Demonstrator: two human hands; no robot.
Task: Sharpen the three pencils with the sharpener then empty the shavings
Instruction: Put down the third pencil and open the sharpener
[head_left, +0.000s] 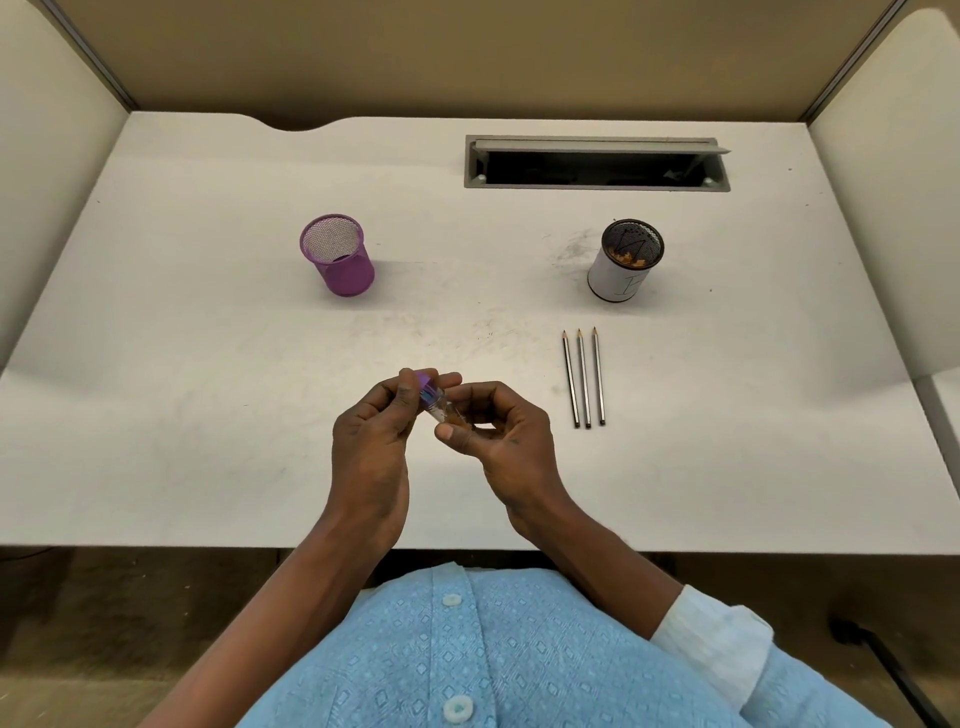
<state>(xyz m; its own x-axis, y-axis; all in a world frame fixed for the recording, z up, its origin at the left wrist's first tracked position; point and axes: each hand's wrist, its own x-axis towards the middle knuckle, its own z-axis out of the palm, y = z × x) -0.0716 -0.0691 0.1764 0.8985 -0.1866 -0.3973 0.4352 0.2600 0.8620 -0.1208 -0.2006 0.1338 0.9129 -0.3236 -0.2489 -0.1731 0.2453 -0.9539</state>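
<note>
White worktop (208, 415), partitioned. Sharpener (435, 397), held over near-edge middle: left hand (371, 447) pinches purple cap (428, 380), right hand (511, 447) grips clear barrel (441, 410). Three pencils (586, 382) lie rightward. I'd keep it upright while uncapping, lest shavings (453, 415) spill.

The person wears a light blue button-up shirt (519, 649) printed all over with small pale diamonds and squares. Two round white buttons (451, 600) sit on the placket down its front, well behind both hands. Back from the right hand (498, 436), the right sleeve (711, 639) is turned up well past the wrist, and its folded cuff shows a plain white lining. Behind the left hand (371, 431) the forearm is bare. Both hands are bare too.
</note>
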